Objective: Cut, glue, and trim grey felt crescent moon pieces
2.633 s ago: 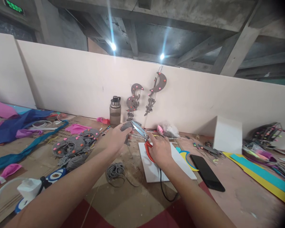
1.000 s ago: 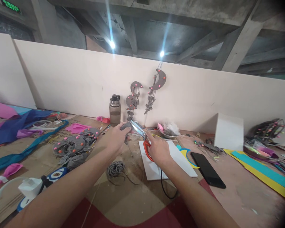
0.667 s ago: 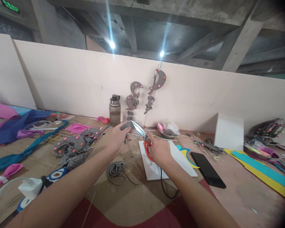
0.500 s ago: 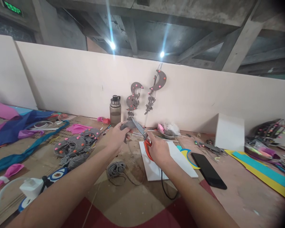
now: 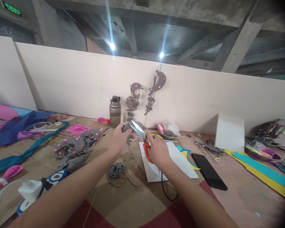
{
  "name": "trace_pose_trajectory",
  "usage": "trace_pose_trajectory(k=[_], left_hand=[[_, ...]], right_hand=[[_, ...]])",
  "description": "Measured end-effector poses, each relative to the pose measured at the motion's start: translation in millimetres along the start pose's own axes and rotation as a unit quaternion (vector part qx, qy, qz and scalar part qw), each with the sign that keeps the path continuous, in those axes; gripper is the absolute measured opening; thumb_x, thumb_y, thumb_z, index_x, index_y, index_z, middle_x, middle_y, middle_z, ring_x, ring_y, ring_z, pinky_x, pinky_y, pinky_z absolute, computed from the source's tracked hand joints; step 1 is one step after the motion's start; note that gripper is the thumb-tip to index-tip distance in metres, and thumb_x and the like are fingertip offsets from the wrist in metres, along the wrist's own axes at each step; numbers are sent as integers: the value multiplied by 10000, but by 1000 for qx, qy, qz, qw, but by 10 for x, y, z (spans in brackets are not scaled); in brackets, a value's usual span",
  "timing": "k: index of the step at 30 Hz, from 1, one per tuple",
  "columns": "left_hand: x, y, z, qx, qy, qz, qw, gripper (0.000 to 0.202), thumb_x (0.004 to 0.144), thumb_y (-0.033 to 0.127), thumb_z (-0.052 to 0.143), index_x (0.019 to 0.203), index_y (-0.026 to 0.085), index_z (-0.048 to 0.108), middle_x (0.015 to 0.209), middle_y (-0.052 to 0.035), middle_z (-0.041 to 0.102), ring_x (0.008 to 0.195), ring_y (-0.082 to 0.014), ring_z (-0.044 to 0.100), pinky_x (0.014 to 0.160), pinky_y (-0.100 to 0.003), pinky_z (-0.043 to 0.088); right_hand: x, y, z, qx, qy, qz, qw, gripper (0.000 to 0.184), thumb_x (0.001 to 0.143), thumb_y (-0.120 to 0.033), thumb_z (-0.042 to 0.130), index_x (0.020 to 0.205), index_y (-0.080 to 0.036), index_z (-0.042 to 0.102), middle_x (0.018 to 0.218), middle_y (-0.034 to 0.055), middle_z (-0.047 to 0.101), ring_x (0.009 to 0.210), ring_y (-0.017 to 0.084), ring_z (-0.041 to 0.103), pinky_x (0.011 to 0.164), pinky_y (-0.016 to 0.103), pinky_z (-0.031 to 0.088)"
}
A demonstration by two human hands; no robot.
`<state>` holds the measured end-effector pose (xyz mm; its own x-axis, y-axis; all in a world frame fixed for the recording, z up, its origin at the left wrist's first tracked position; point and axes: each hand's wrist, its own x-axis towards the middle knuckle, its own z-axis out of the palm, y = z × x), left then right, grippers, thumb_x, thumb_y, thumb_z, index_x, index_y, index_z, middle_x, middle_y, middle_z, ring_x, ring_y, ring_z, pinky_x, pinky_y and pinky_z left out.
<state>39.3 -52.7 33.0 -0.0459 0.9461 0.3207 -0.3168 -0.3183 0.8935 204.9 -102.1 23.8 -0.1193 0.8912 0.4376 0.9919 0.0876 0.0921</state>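
1. From my end, I see the long red-handled steel scissors [image 5: 142,139] gripped in the right hand [image 5: 156,151], with the fingers curled through the loops. The bright blades point up and left. They seem parted, though they are too small for me to be sure.
2. The left hand [image 5: 118,139] pinches a small grey felt piece [image 5: 127,128], held above the table just left of the right hand, its edge at the blade tips.
3. The felt looks soft, matte and rounded; the blades look smooth, shiny and pointed.
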Motion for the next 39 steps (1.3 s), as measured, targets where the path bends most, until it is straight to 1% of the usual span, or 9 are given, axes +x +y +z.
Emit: trace_pose_trajectory(k=[5,10,15,19,23,29,32,36,39], left_hand=[[-4,-19,-11,7,6,-9,1000,296,701,265,675,975,161,641,914,-39,667,686,-125,615,518,-223,497],[-7,-20,-14,-3,8,-22,1000,282,698,273,681,954,158,655,919,-59,677,737,-148,623,497,-214,456],[11,-31,-15,-29,1,-38,999,281,673,292,708,923,165,679,946,-67,693,739,-145,622,502,-210,432],[-6,-23,2,-21,9,-30,999,283,678,279,701,934,160,676,933,-63,692,745,-148,623,503,-211,432],[-30,-17,20,-3,19,-29,999,260,710,251,661,952,157,658,935,-66,687,761,-155,622,498,-213,437],[-61,-30,47,3,33,-30,999,240,731,233,638,962,168,646,940,-65,687,765,-157,621,510,-217,447],[-72,-47,54,13,41,-23,999,232,742,218,624,968,171,640,981,-71,686,784,-159,626,508,-216,452],[-32,-88,31,28,35,-21,999,237,742,221,625,972,165,645,1002,-86,689,799,-168,639,490,-212,448],[5,-79,13,18,11,-34,999,274,736,253,644,992,157,645,1009,-101,696,805,-177,651,478,-211,439]], right_hand=[[-5,2,8,-12,-12,-5,1000,480,920,-225,471,1395,-267,412,971,78,637,894,231,602,779,322,399],[-9,3,-34,-2,-24,-3,1000,428,916,-227,472,1342,-270,462,985,72,664,878,222,632,733,300,416],[-3,-4,-65,20,-44,10,999,456,936,-266,445,1391,-286,421,1038,73,682,877,213,656,704,287,433],[-1,-19,-55,19,-41,14,999,442,937,-276,432,1379,-280,443,1020,71,689,870,218,665,698,289,437],[-11,-30,-37,16,-32,7,999,427,937,-284,427,1363,-277,450,1002,65,700,852,227,673,657,293,431],[-29,-62,-43,-5,-61,12,998,433,933,-261,424,1366,-278,431,976,67,710,840,231,683,643,291,428],[-43,-99,-56,-18,-69,14,997,422,937,-252,411,1358,-272,442,957,77,710,833,235,684,652,295,434],[-51,-114,-72,-20,-70,21,997,410,943,-261,396,1347,-279,464,938,82,719,807,241,688,647,297,426],[-29,-70,-89,22,-63,38,997,368,949,-294,390,1294,-306,516,860,55,730,764,235,689,619,286,393]])
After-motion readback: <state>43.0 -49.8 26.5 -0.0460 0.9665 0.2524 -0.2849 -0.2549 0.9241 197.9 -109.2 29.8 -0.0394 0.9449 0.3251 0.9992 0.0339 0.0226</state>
